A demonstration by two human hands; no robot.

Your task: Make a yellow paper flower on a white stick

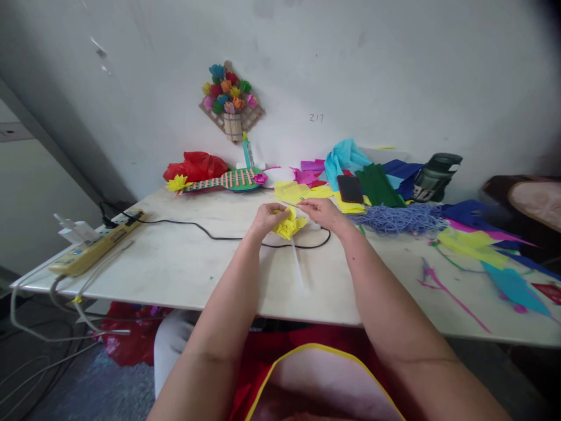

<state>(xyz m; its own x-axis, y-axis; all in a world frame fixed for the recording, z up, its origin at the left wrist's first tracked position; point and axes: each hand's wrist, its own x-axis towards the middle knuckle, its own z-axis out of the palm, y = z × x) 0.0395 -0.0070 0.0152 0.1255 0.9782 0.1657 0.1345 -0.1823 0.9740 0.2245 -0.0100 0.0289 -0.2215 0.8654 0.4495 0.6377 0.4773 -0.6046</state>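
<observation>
My left hand (266, 217) is closed around a yellow crepe-paper flower (289, 225), held just above the white table (184, 269). My right hand (321, 210) pinches a thin stick or wire (293, 206) that reaches toward the flower's top. A pale straw-like stem (298, 263) runs down from the flower toward me. Both hands work close together near the table's middle.
A black cable (210, 234) loops behind the hands from a yellow power strip (94, 245) at the left. Yellow sheets (291, 190), a black phone (349, 188), coloured crepe paper (482, 245), blue string (394, 219) and a dark flask (436, 175) lie right. A paper-flower bouquet (230, 99) hangs on the wall.
</observation>
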